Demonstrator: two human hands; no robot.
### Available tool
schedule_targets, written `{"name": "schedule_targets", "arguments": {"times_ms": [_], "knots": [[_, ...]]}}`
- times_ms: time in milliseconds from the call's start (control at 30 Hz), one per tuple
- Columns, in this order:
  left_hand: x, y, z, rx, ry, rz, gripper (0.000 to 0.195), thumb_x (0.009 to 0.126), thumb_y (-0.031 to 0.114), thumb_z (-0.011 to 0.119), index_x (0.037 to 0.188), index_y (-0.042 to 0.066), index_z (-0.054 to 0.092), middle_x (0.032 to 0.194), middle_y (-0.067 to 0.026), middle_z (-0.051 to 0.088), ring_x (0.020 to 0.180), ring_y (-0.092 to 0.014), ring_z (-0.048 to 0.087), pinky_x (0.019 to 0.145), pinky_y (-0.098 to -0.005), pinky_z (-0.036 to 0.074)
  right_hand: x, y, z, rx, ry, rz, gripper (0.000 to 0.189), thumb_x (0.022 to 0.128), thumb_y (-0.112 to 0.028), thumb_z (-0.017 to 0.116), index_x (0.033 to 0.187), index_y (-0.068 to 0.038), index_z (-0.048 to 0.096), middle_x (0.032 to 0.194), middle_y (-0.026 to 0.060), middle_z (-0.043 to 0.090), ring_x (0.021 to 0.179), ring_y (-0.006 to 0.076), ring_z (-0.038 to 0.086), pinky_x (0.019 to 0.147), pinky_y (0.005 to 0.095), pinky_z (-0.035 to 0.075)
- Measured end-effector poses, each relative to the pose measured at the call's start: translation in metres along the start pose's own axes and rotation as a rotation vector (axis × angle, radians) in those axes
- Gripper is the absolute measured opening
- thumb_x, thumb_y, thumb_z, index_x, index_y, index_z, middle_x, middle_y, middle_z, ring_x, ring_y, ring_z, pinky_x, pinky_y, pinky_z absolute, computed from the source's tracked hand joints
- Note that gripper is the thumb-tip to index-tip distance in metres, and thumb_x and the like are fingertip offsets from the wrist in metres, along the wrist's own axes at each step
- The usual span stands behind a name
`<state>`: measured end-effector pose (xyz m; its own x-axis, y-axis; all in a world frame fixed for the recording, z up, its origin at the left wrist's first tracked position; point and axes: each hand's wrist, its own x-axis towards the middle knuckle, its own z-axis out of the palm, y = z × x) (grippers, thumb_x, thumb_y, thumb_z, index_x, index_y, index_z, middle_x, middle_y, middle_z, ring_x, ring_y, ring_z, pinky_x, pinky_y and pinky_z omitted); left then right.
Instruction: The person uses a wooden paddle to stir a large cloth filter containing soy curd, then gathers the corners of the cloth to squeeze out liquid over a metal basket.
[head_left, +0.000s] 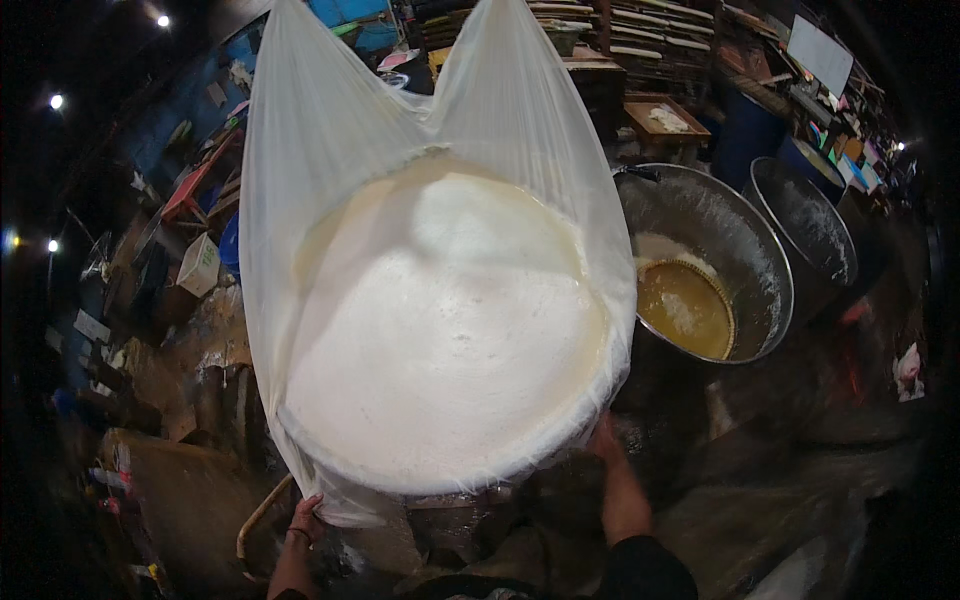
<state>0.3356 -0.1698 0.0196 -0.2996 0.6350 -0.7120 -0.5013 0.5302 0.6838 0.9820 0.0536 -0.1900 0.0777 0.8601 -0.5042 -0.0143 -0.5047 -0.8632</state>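
A large white straining cloth (289, 135) hangs before me from two gathered upper corners. Pooled in it is a wide mass of creamy white liquid (457, 337) with some foam near the middle and a yellowish margin. At the lower left, my left hand (306, 517) grips a bunched corner of the cloth. My right hand (604, 436) is against the lower right underside of the bulging cloth. Its fingers are mostly hidden behind the fabric, so their grip cannot be made out.
To the right stands a big metal vat (757, 300) with a round woven basket (731, 300) in yellowish liquid. Another metal vessel (802, 217) and a blue drum (750, 139) are behind it. A wooden tray (645, 124) lies farther back. A curved hose or stick (259, 514) is near my left hand.
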Motion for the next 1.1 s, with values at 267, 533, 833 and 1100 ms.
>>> {"name": "schedule_targets", "arguments": {"times_ms": [267, 533, 833, 1100], "knots": [[-0.019, 0.008, -0.024, 0.32, -0.178, 0.246, 0.053, 0.076, 0.025, 0.072, 0.121, 0.004, 0.052, 0.108, -0.008, 0.061, 0.099, -0.025, 0.059, 0.083, -0.042, 0.048, -0.129, -0.06, -0.092, -0.555, 0.139, -0.306, 0.06, 0.093, -0.05, 0.048, 0.133, -0.006, 0.043, 0.122, 0.0104, 0.056, 0.1, 0.0263, 0.055, 0.091, 0.0377, 0.044], [-0.115, 0.08, -0.029, -0.181, -0.343, 0.474, 0.054, 0.079, 0.022, 0.067, 0.126, 0.003, 0.048, 0.116, -0.0093, 0.059, 0.105, -0.024, 0.058, 0.089, -0.042, 0.048, -0.272, -0.177, -0.066, 0.002, 0.15, -0.539, 0.047, 0.089, -0.029, 0.063, 0.126, -0.004, 0.049, 0.112, 0.0104, 0.06, 0.094, 0.0239, 0.059, 0.088, 0.0359, 0.047], [-0.139, 0.131, -0.095, 1.089, -0.07, 0.803, 0.097, 0.055, 0.04, 0.087, 0.129, -0.001, 0.04, 0.12, -0.0162, 0.056, 0.11, -0.028, 0.055, 0.096, -0.0372, 0.043, -0.33, -0.169, -0.018, -0.467, -0.006, -0.344, 0.073, 0.068, -0.029, 0.083, 0.124, 0.001, 0.046, 0.116, 0.0138, 0.058, 0.108, 0.0245, 0.054, 0.095, 0.0373, 0.042], [-0.156, 0.142, -0.126, 1.849, 0.104, 0.735, 0.115, 0.039, 0.04, 0.092, 0.128, -0.004, 0.034, 0.124, -0.0236, 0.051, 0.112, -0.039, 0.053, 0.094, -0.0435, 0.046, -0.358, -0.146, 0.013, -1.299, 0.093, -0.178, 0.134, 0.053, -0.045, 0.088, 0.145, 0.0, 0.0, 0.135, 0.0263, 0.037, 0.119, 0.0419, 0.047, 0.1, 0.0448, 0.041]]}}
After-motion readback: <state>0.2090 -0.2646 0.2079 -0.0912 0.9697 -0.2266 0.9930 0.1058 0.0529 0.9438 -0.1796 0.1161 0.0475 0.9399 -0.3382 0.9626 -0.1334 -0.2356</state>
